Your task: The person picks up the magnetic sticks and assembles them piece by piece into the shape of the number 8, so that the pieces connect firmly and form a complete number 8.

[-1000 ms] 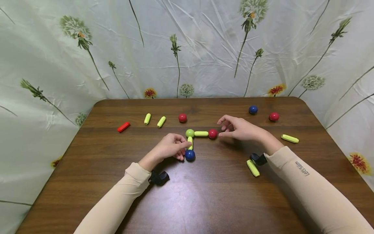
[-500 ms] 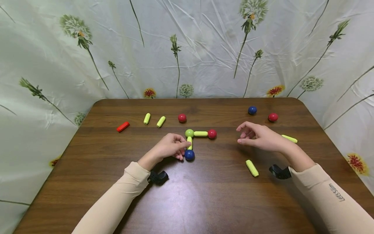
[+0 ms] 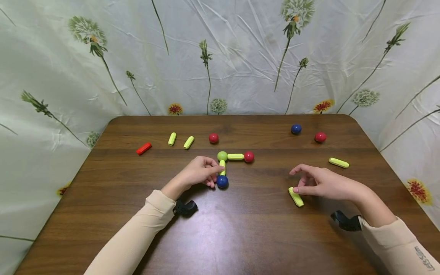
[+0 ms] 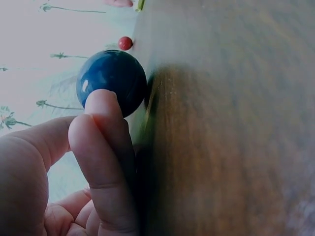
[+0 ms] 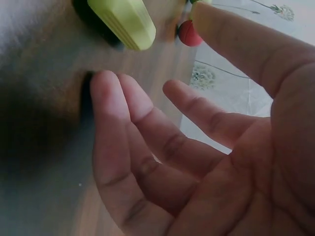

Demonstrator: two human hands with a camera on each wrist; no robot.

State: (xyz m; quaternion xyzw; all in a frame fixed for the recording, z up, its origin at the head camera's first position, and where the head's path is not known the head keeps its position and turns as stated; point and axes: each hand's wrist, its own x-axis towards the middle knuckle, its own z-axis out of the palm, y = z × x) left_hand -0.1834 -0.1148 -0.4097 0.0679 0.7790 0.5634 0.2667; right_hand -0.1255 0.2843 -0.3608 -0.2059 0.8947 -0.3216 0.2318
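Observation:
In the head view a green ball (image 3: 222, 156) joins two yellow-green rods at a right angle: one rod (image 3: 235, 156) runs right to a red ball (image 3: 249, 157), the other (image 3: 222, 168) runs toward the front to a blue ball (image 3: 222, 181). The left hand (image 3: 201, 172) pinches this front rod beside the blue ball (image 4: 111, 82). The right hand (image 3: 324, 183) hovers with parted, bent fingers at a loose yellow-green rod (image 3: 296, 197). In the right wrist view, that rod (image 5: 125, 22) lies beyond the fingertips, with nothing between thumb and fingers.
At the back left lie a red rod (image 3: 143, 148) and two yellow-green rods (image 3: 172, 139) (image 3: 188, 142), with a red ball (image 3: 213, 138) nearby. Back right are a blue ball (image 3: 296, 129), a red ball (image 3: 320, 137) and a yellow-green rod (image 3: 338, 162). Flowered cloth (image 3: 240, 57) hangs behind.
The right hand has moved away from the joined red ball, to the right and toward the front, to the loose rod. The left hand keeps its grip in place.

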